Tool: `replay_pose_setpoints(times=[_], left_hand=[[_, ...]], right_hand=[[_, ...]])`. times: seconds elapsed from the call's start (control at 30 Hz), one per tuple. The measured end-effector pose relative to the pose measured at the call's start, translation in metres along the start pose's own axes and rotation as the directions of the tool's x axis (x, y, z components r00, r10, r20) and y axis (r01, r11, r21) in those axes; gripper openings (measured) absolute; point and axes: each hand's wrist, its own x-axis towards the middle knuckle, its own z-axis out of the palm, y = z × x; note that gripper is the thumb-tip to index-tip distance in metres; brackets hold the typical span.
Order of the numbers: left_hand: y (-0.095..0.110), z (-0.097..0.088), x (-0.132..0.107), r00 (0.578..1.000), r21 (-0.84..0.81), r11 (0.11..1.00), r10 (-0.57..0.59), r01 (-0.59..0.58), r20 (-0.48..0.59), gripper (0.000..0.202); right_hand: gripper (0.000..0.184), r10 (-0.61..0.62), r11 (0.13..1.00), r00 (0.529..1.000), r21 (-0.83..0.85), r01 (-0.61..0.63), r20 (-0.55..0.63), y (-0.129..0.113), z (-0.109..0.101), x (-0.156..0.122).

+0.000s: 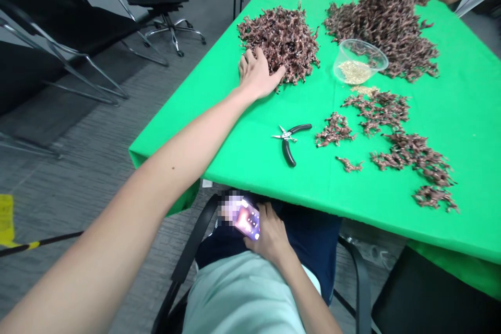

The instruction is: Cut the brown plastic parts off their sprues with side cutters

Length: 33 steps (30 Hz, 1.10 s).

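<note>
A: Two hands on my head feed. Where are they?

B: Left hand [256,77] lies open on the brown sprig pile [284,44] at twelve, apparently steadying it. Right hand [271,235] is clenched round a phone [246,219] at six, kept below the table edge. Black-handled pliers [288,138] lie within reach.

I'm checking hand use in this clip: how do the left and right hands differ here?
The left hand lies on the green tablecloth, while the right hand sits below the table edge. The left hand's fingers spread against a heap of reddish-brown pieces; the right hand grips a phone. Both are bare.
</note>
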Motion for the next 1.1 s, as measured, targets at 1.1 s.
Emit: replay_pose_setpoints(times=[1.1], left_hand=[[0.003,-0.003,0.0,0.997,0.076,0.997,0.018,-0.013,-0.069,0.084]], right_hand=[[0.057,0.102,0.989,0.994,-0.112,-0.099,0.023,0.014,-0.015,-0.004]])
